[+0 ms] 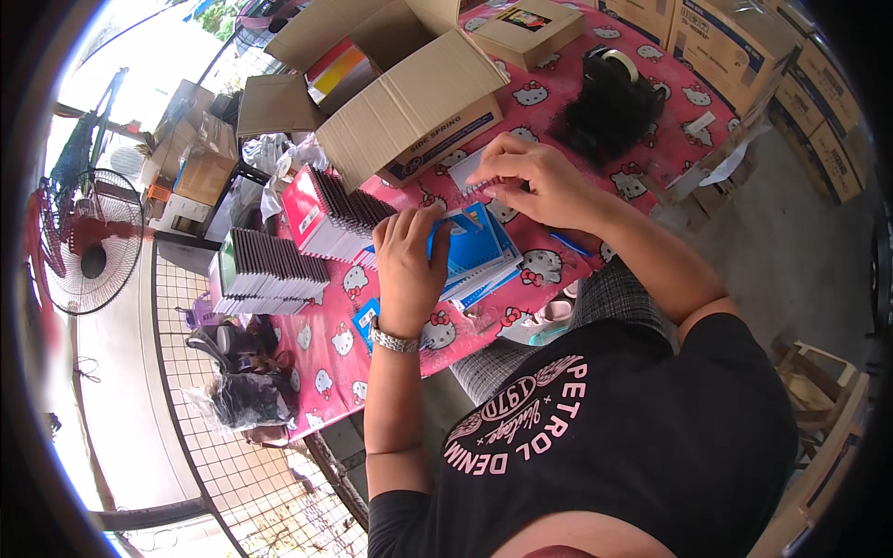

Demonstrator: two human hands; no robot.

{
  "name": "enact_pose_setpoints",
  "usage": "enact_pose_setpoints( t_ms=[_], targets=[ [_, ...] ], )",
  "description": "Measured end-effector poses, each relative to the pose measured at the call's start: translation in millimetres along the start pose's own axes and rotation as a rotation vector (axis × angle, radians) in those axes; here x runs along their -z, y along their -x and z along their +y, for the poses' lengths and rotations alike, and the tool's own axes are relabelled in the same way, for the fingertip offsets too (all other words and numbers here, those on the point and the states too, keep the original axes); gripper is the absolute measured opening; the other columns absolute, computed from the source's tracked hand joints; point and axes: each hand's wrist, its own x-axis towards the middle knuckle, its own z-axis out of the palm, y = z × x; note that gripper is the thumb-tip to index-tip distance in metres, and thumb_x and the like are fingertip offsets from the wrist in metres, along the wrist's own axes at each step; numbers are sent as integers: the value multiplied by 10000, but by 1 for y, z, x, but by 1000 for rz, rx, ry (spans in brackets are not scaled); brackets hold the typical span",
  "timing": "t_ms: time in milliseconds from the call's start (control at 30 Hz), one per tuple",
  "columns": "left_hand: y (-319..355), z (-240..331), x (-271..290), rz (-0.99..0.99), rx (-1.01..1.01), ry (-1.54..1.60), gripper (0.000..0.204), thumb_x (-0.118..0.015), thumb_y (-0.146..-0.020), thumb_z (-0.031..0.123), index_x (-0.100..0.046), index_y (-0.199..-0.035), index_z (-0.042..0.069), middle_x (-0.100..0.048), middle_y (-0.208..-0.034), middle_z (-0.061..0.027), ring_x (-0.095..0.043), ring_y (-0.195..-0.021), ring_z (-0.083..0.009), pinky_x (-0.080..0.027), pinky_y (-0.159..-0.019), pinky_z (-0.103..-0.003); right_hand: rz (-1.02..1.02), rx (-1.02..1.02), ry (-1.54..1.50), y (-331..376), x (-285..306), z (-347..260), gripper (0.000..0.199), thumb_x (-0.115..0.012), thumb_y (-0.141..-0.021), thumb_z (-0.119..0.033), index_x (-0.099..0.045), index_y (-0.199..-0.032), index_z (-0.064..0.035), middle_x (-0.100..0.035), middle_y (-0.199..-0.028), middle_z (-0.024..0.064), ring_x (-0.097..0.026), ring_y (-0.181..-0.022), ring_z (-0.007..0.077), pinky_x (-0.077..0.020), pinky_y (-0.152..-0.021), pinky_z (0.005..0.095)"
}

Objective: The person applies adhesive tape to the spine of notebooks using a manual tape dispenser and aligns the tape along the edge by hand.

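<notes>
My right hand is closed in a pinch at the edge of a small pale spiral notebook, whose coil edge shows under the fingers. Below it lies a loose pile of blue spiral notebooks, fanned slightly toward me. My left hand, with a metal watch on its wrist, rests at the left side of this pile. Its fingers are bent and the thumb is apart, touching the blue covers. Just beyond sits a stack of pink spiral notebooks. Another stack with coils upward stands further left.
An open cardboard box with a colourful pack inside stands at the back. A black tape dispenser and a flat carton are to its right. A blue pen lies near the front edge. Cartons are stacked behind; a fan stands left.
</notes>
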Motion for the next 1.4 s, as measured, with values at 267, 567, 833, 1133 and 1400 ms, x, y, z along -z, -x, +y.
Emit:
enact_pose_setpoints(
  t_ms=[267,567,833,1133,1400],
  targets=[
    [3,8,0,11,14,-6,238,-678,-833,52,-611,-1060,76,-630,-928,-100,-590,-892,-306,-423,-859,-416,-46,-62,3,7,3,-5,215,-687,-809,39,-695,-1005,-49,-626,-957,72,-629,-945,233,-515,-826,351],
    [-6,12,4,-51,35,-36,171,-645,-875,107,-589,-1031,65,-632,-940,-105,-584,-900,-313,-417,-861,-419,1,280,196,4,-3,4,202,-656,-831,39,-674,-1009,-55,-600,-920,73,-615,-933,240,-505,-793,355],
    [-8,20,-8,-26,2,-32,302,-648,-876,132,-554,-1155,62,-652,-985,-112,-605,-920,-310,-424,-874,-423,-104,-110,93,1,10,-36,223,-646,-903,-106,-630,-1120,-54,-653,-1001,138,-662,-930,350,-525,-810,418],
    [2,13,1,-64,17,49,240,-660,-900,168,-577,-1101,66,-655,-977,-96,-609,-900,-301,-414,-894,-424,-504,-587,-842,-17,11,11,380,-525,-1025,-249,-467,-1319,-16,-659,-1032,150,-691,-861,188,-556,-733,313],
    [7,18,3,12,130,-289,311,-720,-872,232,-604,-1110,70,-619,-1061,-125,-538,-1046,-345,-377,-978,-449,-337,-467,871,68,-50,166,458,-672,-838,-408,-619,-1115,-46,-646,-1121,187,-616,-1089,367,-501,-940,424]
  ],
)
